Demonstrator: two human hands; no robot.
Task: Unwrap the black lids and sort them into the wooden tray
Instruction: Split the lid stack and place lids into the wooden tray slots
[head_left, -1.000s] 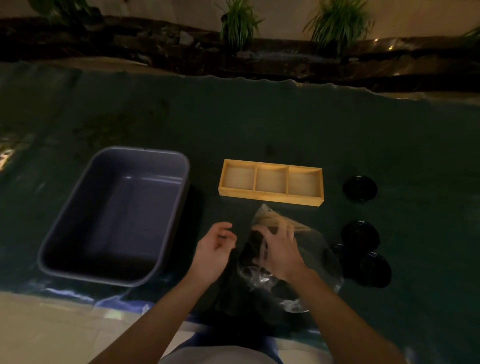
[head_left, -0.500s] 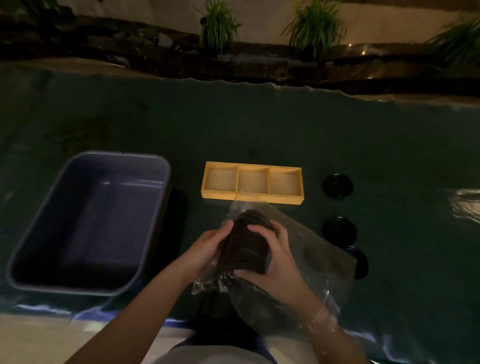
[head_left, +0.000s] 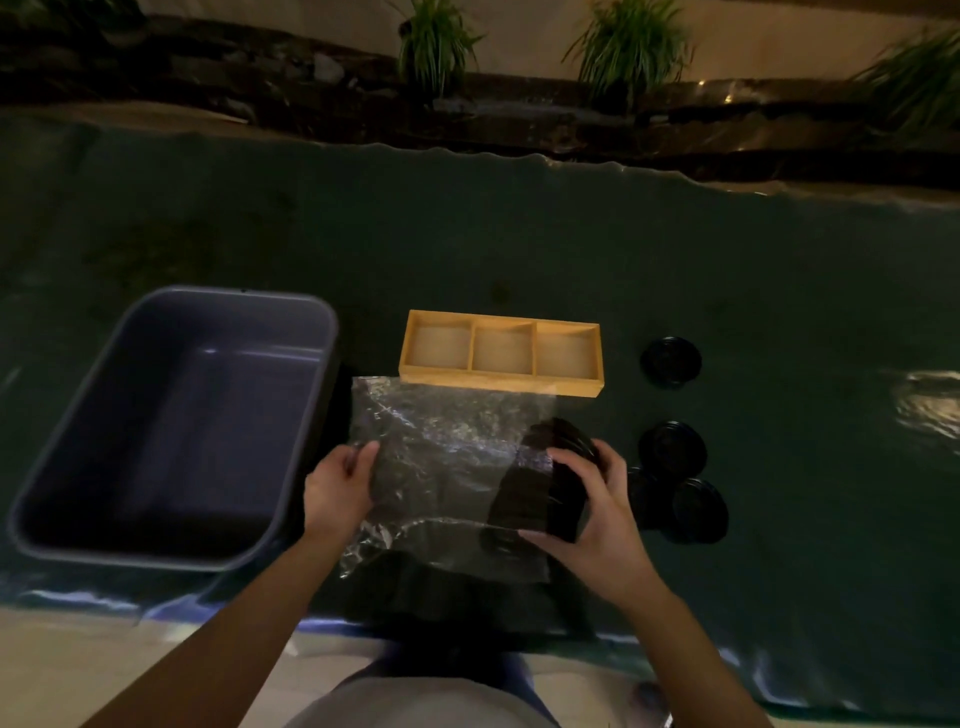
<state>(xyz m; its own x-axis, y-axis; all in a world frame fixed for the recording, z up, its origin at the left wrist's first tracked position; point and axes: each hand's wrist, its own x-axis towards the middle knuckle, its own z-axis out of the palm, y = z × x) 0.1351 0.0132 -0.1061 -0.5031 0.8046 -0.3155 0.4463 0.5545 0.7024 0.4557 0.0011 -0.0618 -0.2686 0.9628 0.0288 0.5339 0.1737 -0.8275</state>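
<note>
The hands have spread: left hand (head_left: 340, 486) pinches the clear wrap (head_left: 447, 462), right hand (head_left: 589, 501) grips seemingly stacked black lids (head_left: 550, 483).

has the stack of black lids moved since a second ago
Yes. The stack of black lids, held by the right hand, has shifted right: earlier below the wooden tray middle, now below its right end.

Crinkled glossy wrap (head_left: 447, 457), matt wooden tray (head_left: 498, 382), glossy lids (head_left: 670, 361)
</note>
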